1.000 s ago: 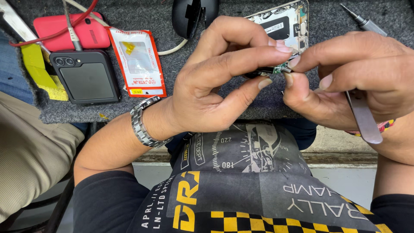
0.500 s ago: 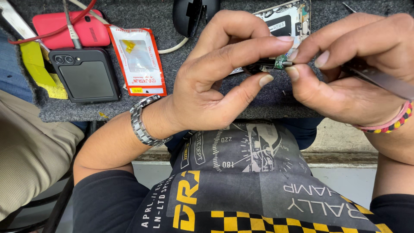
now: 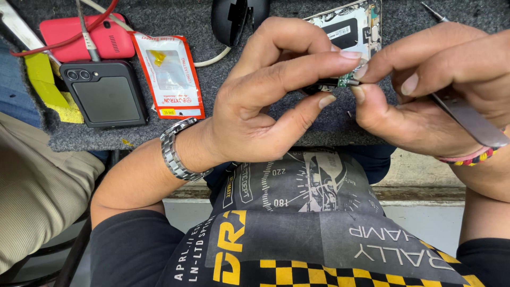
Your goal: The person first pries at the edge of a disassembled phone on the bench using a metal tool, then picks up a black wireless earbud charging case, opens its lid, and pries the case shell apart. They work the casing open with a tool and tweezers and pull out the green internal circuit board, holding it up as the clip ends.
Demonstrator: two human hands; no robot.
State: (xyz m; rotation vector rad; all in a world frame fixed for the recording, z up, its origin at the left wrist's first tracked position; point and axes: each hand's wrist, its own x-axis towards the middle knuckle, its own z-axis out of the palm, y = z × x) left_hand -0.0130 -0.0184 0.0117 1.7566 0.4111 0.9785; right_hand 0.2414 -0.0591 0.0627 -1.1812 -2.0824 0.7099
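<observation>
Green, one tiny circuit board (image 3: 346,81) sits pinched between both hands: left hand (image 3: 265,101) and right hand (image 3: 425,90), which also clamps one flat steel tweezers (image 3: 470,121). Two phones lie on grey felt mat (image 3: 212,106): one black folding phone (image 3: 103,93), one opened phone chassis (image 3: 350,26).

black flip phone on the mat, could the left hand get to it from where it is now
Probably not right away: the left hand is pinching a small circuit part together with the right hand. The path to the black flip phone looks open once it lets go.
</observation>
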